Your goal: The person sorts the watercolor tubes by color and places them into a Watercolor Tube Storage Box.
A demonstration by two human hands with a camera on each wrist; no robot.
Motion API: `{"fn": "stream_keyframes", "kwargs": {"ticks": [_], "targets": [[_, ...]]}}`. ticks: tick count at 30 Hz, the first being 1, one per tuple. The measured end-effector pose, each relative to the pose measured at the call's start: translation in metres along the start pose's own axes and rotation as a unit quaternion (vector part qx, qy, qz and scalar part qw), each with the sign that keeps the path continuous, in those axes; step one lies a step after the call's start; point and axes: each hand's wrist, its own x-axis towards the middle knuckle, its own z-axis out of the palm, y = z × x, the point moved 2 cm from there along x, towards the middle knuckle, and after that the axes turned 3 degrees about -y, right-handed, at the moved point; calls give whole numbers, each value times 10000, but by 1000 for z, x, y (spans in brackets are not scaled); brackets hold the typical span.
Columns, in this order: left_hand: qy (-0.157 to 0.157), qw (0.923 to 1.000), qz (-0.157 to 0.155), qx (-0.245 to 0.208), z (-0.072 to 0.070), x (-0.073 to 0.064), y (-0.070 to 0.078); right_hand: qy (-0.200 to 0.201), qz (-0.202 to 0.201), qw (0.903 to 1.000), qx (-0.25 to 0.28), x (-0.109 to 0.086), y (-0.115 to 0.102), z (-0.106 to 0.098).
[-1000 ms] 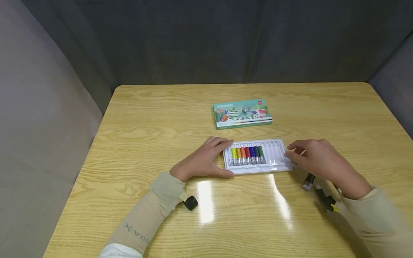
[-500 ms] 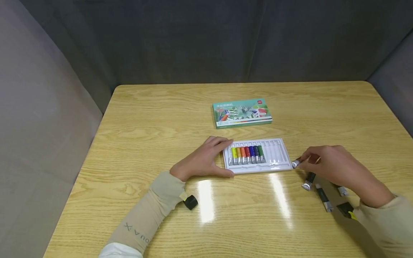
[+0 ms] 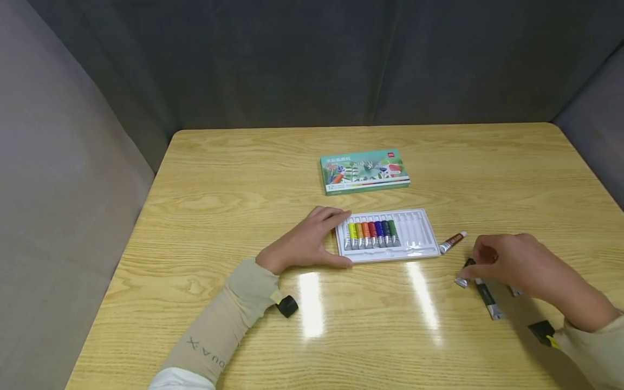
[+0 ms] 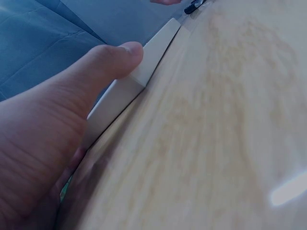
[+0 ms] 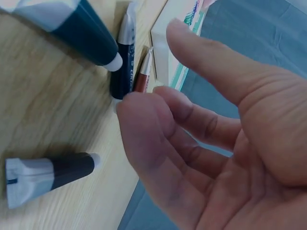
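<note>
My left hand [image 3: 312,241] holds the left end of a white paint tray [image 3: 421,252], thumb at the near side and fingers at the far corner. In the left wrist view the thumb presses the tray's side wall [image 4: 158,48]. Several coloured paint tubes [image 3: 372,234] lie side by side in the tray's left part; the slots at its right are bare. Over a black paint tube [image 3: 461,282] hovers my right hand [image 3: 512,265], thumb and fingers parted with nothing between them in the right wrist view. A brown paint tube [image 3: 453,241] lies against the tray's right corner.
A dark green paint tube [image 3: 488,299] lies nearer the front, and another tube [image 3: 515,291] is mostly hidden under the right hand. Behind the tray sits a teal paint box [image 3: 365,173]. Dark curtain [image 3: 292,65] hangs beyond the table's far edge.
My right hand has moved from the tray's right end, past the brown tube, rightward and nearer to the black tube. The brown tube now lies uncovered. My left hand stays put.
</note>
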Motion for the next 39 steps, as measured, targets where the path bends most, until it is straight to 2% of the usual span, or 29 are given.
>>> {"fn": "stream_keyframes", "kwargs": {"ticks": [11,16,22,25,32,39], "targets": [[15,10000,-22,-41,0,-1,1,-857,274,9959,95,0,9,12],[3,10000,-57,-36,1,0,0,-966,264,9949,83,2,12,16],[-17,10000,-67,-4,1,0,0,-1131,233,9927,344,2,11,19],[-5,10000,-55,0,0,0,0,-1075,148,9935,334,2,11,17],[-16,10000,14,36,1,0,-1,-614,-50,9981,85,-3,12,14],[-11,10000,-21,22,2,0,-2,-577,-56,9980,243,-1,19,15]]}}
